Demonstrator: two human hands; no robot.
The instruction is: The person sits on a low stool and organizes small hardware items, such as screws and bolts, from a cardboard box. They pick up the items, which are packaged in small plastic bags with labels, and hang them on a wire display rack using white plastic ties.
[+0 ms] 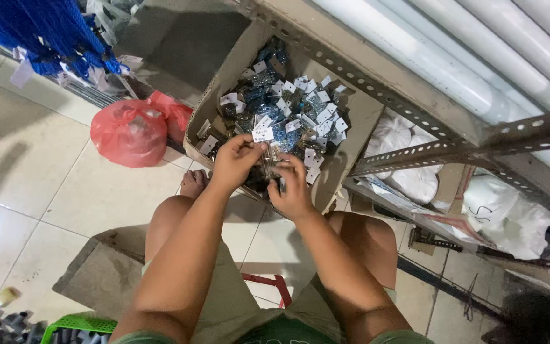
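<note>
The person sat low with bare knees apart, both hands raised over an open brown cardboard box (pixel 224 76) that stood on the pale tiled floor (pixel 46 185). The left hand (pixel 235 160) was closed in a pinch, its fingertips gripping a small clear plastic packet with a white paper label (pixel 263 135) at the top. The right hand (pixel 293 188) was curled around the lower end of the same packet, just beside the left hand; how firmly it gripped could not be told.

The packet hung above the near edge of the box. Inside the box lay a heap of similar small packets of bluish metal parts with white labels (pixel 300 105), filling most of it.

To the left of the box, touching its side, sat a red plastic bag (pixel 132 130) on the floor. A grey perforated metal shelf frame (pixel 415 156) rose on the right, with white sacks (pixel 408 181) stored under it. Blue netting (pixel 52 28) hung at the upper left. A green plastic crate (pixel 77 325) showed at the bottom left.
</note>
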